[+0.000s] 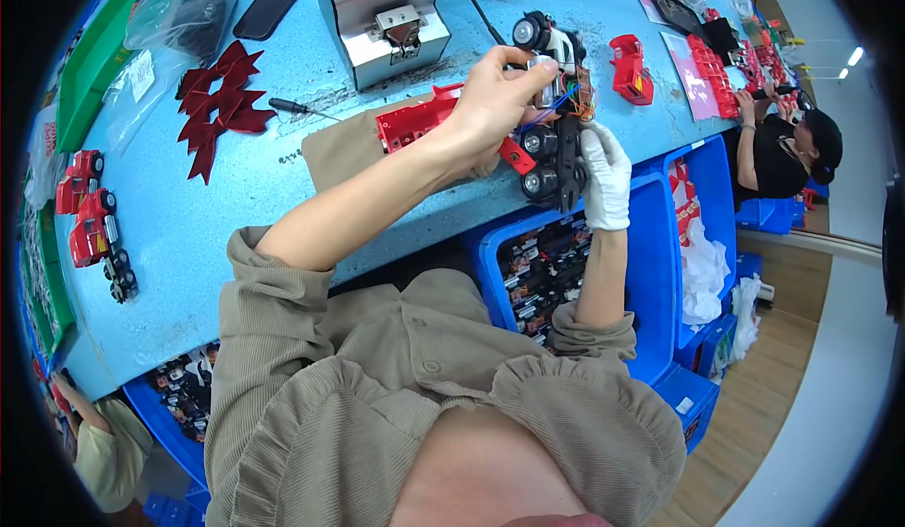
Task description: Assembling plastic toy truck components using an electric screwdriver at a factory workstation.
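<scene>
One gloved right hand (pixel 606 176) grips a wired toy-truck chassis (pixel 568 164) at 4 o'clock, near the surface's (pixel 217 244) close edge; the bare left hand (pixel 500 91) pinches its midsection from 10. Beyond: red truck body (pixel 403 129), 9 o'clock; red cab (pixel 630 70), 2; metal fixture (pixel 377 41), 10.

Wk bench (pixel 179 263), lt-blue top, scuffed. On it, as seen from here: blk phone (pixel 273 3); dk-red bows (pixel 224 112); screwdriver (pixel 287 106); gry metal fixture (pixel 375 54); brn sheet (pixel 330 157); red cab shell (pixel 631 70); red toy trucks (pixel 91 230).
</scene>
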A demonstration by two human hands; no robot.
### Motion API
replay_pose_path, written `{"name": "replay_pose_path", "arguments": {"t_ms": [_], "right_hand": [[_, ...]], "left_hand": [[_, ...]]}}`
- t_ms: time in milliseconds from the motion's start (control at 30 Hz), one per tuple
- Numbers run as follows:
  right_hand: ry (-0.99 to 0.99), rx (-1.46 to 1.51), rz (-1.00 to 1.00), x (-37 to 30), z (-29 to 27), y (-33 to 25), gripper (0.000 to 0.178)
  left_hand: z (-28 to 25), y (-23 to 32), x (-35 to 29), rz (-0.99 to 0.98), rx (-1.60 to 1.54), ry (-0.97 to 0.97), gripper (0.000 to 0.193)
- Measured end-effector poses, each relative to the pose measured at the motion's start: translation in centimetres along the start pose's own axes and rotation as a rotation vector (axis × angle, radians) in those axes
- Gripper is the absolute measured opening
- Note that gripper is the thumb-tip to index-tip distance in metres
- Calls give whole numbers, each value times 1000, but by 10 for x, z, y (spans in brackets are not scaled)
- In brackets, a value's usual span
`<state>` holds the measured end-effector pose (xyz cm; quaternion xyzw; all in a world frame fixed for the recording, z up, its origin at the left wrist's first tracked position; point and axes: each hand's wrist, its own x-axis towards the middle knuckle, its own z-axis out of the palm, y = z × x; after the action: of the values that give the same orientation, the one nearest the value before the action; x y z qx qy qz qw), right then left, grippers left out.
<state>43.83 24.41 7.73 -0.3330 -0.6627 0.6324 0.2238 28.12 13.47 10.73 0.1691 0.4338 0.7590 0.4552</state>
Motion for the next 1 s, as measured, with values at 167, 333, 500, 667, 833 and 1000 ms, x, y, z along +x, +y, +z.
{"name": "replay_pose_path", "arguments": {"t_ms": [167,333,500,667,833,1000], "right_hand": [[-129,230,109,-5,0,-1,46],[-68,296,17,-15,13,-3,45],[17,108,-133,-39,14,-40,44],[-526,312,329,-54,-20,-46,52],[-432,700,1016,-64,22,32,53],[-1145,1635,1400,-56,54,109,53]], "left_hand": [[3,-11,1,-15,-32,-22,51],[0,-11,-12,13,123,-188,53],[-23,19,-47,96,906,-447,43],[-52,77,-82,262,1297,-484,18],[-79,106,-94,437,1626,-496,11],[-95,100,-95,543,2020,-332,10]]}}
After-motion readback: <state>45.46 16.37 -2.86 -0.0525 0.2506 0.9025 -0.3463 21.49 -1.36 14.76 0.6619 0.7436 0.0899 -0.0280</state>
